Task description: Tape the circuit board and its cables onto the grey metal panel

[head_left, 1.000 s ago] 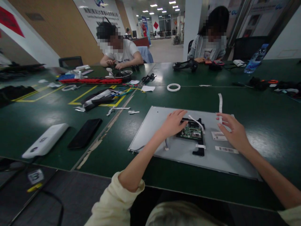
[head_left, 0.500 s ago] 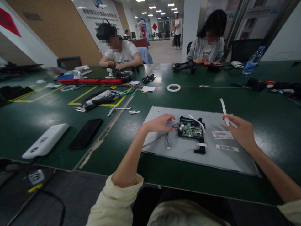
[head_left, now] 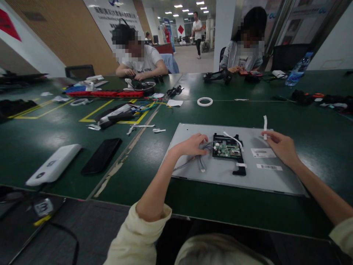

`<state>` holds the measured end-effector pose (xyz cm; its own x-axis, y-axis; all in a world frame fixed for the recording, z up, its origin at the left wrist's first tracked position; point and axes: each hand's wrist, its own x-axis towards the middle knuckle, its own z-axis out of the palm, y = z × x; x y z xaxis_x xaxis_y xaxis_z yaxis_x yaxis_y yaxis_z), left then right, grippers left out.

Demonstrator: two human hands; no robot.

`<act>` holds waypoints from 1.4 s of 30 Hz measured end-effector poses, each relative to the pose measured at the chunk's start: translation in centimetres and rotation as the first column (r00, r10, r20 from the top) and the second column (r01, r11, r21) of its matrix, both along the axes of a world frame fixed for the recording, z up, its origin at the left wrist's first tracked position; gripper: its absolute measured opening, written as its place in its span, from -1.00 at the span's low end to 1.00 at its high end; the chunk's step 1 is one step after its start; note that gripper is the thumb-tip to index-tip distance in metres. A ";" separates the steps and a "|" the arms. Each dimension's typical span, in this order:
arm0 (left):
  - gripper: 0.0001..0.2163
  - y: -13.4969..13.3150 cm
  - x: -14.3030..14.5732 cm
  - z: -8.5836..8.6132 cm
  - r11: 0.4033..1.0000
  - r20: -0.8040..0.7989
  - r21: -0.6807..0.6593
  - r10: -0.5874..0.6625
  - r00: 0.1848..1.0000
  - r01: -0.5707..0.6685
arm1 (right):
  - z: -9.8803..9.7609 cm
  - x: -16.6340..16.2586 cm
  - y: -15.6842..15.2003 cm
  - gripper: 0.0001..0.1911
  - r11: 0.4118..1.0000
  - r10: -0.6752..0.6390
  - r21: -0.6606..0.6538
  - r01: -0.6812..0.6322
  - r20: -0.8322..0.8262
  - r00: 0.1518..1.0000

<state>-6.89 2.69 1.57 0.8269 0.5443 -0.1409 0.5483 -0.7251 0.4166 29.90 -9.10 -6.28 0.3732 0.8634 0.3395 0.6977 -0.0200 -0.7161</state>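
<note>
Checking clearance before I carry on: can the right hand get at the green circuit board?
Probably yes: nothing tall seems to stand between the right hand and the green circuit board, though that hand holds a white strip.

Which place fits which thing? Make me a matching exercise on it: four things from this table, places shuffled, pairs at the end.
Things
1. Green circuit board
2. Roll of white tape
3. Gray cables
4. Black smartphone

Places
A. Next to the white device, just right of it in the picture
B. On the metal panel, by the left hand
C. Framed by the black bracket
D. Flat on the table, beyond the panel

Right pairs: 1-C, 2-D, 3-B, 4-A
</note>
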 end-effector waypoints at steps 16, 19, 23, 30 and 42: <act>-0.64 0.7 -1.0 0.1 0.998 0.030 -0.055 0.007 1.000 -0.005 | 7.0 -11.7 0.5 -0.74 0.903 0.423 0.246 -0.353 -0.359 0.832; -0.65 0.4 -0.9 0.4 0.988 0.084 -0.139 0.076 0.994 -0.064 | 7.1 -14.4 1.0 -0.75 0.839 0.540 0.234 -0.491 -0.464 0.702; -0.59 0.2 -0.4 0.8 0.852 0.235 -0.476 0.362 0.902 -0.217 | 6.5 -16.8 1.3 -0.80 0.779 0.593 0.175 -0.603 -0.518 0.617; -0.43 0.4 0.4 0.5 0.612 0.428 -0.788 0.613 0.665 -0.057 | 4.9 -17.6 1.1 -0.84 0.740 0.621 0.078 -0.667 -0.459 0.635; -0.82 1.1 0.8 -1.5 0.845 0.527 -0.468 0.501 0.687 -0.258 | 5.3 -17.7 0.5 -0.78 0.848 0.485 0.128 -0.515 0.205 0.850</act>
<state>-6.13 3.82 0.10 0.5232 0.8484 0.0808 0.2808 -0.2612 0.9236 12.18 -8.63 -0.97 -0.1651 0.8400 0.5169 0.6835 0.4753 -0.5540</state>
